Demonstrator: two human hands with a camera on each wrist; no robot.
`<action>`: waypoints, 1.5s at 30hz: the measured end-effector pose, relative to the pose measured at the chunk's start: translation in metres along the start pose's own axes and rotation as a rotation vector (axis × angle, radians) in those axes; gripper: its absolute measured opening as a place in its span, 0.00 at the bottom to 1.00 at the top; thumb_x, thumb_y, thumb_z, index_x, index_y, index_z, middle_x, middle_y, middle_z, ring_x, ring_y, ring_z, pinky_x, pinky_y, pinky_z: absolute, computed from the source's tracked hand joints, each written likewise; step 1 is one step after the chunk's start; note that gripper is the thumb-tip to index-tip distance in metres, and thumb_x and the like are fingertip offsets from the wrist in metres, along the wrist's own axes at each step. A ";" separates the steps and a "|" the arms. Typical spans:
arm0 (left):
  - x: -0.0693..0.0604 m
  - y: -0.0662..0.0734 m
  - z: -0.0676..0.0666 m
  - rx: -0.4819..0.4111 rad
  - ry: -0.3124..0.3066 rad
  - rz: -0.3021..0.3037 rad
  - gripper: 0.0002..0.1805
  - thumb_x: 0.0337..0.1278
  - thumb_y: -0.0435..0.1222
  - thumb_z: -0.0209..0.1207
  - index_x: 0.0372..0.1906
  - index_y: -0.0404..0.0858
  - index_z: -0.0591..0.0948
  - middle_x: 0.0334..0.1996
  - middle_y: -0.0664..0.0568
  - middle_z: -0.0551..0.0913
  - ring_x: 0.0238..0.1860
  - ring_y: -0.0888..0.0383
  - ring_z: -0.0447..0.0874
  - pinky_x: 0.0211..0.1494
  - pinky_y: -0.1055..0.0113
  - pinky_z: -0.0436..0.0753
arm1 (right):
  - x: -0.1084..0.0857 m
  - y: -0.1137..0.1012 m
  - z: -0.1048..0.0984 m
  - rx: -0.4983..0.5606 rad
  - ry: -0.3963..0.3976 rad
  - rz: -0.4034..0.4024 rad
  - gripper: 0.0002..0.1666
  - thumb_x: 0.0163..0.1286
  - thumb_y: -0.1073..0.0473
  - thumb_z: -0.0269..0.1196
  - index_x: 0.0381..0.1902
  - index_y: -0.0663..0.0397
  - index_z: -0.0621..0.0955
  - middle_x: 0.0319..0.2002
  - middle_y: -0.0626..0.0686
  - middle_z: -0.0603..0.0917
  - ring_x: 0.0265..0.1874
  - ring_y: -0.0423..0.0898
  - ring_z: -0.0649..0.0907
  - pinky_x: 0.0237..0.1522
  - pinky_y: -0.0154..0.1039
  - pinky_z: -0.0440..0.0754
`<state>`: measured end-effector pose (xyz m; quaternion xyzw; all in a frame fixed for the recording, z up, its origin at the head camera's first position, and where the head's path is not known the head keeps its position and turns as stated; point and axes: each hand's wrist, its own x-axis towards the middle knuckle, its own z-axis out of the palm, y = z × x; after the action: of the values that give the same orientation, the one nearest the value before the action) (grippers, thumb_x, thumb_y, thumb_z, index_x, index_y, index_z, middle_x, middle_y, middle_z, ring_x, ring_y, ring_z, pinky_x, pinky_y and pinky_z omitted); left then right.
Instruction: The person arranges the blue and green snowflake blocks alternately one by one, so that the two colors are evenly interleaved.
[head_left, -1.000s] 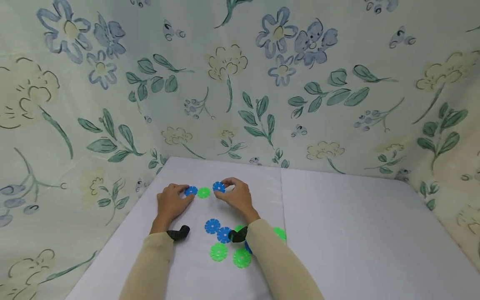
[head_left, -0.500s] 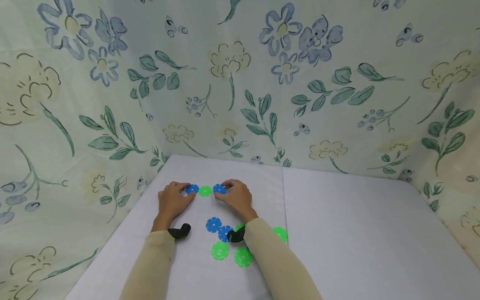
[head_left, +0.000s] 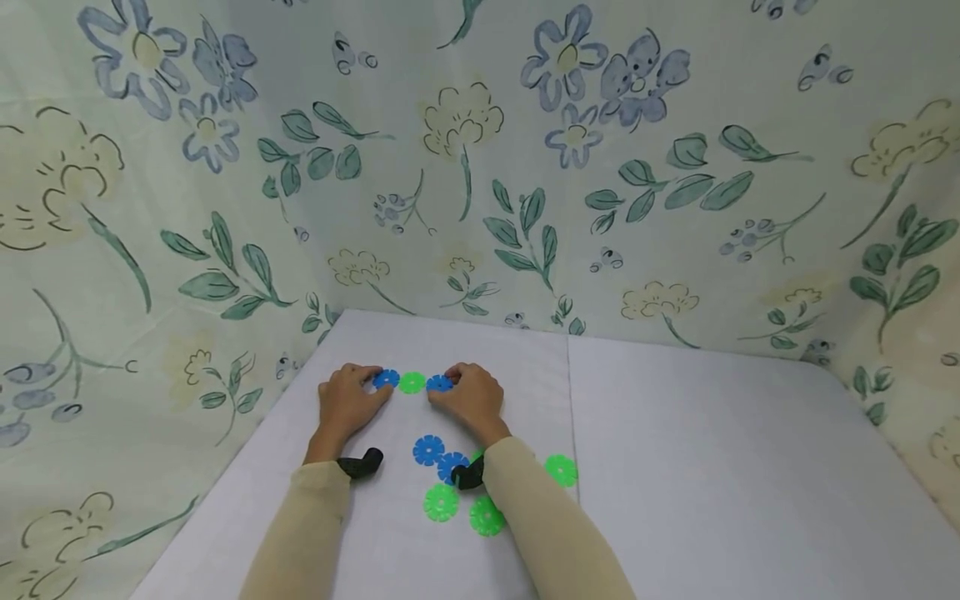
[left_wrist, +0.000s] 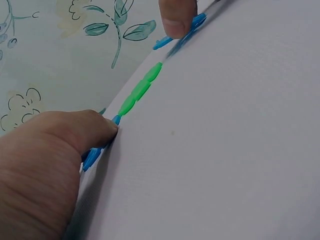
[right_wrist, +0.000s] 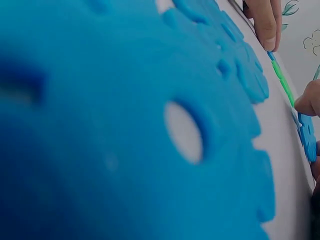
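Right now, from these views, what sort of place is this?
Probably an indoor tabletop activity space: a white table, floral fabric behind it, and notched blue and green discs on top.

Blue disc (head_left: 439,382) partly behind right hand (head_left: 476,397)

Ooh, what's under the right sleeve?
Along the left edge of the sleeve, part of a green disc and a green sliver show. Anything fully underneath is covered, so I can't tell.
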<state>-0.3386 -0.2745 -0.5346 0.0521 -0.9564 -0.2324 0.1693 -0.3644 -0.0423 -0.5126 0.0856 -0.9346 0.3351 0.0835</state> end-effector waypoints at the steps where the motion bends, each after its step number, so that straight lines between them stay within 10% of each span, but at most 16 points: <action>1: 0.000 0.000 0.000 -0.001 0.002 0.002 0.26 0.59 0.54 0.63 0.59 0.47 0.83 0.56 0.42 0.81 0.56 0.42 0.77 0.53 0.45 0.66 | 0.000 0.000 0.000 -0.012 -0.004 0.002 0.24 0.50 0.35 0.72 0.40 0.40 0.86 0.37 0.43 0.86 0.36 0.42 0.83 0.42 0.42 0.78; 45: -0.002 0.002 -0.002 -0.013 0.001 -0.009 0.26 0.58 0.54 0.64 0.59 0.47 0.83 0.56 0.42 0.81 0.57 0.42 0.77 0.53 0.46 0.65 | 0.000 0.000 -0.008 -0.048 -0.133 -0.015 0.28 0.57 0.36 0.72 0.52 0.40 0.86 0.47 0.45 0.87 0.49 0.46 0.83 0.53 0.48 0.77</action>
<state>-0.3366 -0.2729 -0.5326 0.0556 -0.9545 -0.2392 0.1691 -0.3640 -0.0374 -0.5063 0.1129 -0.9451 0.3056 0.0257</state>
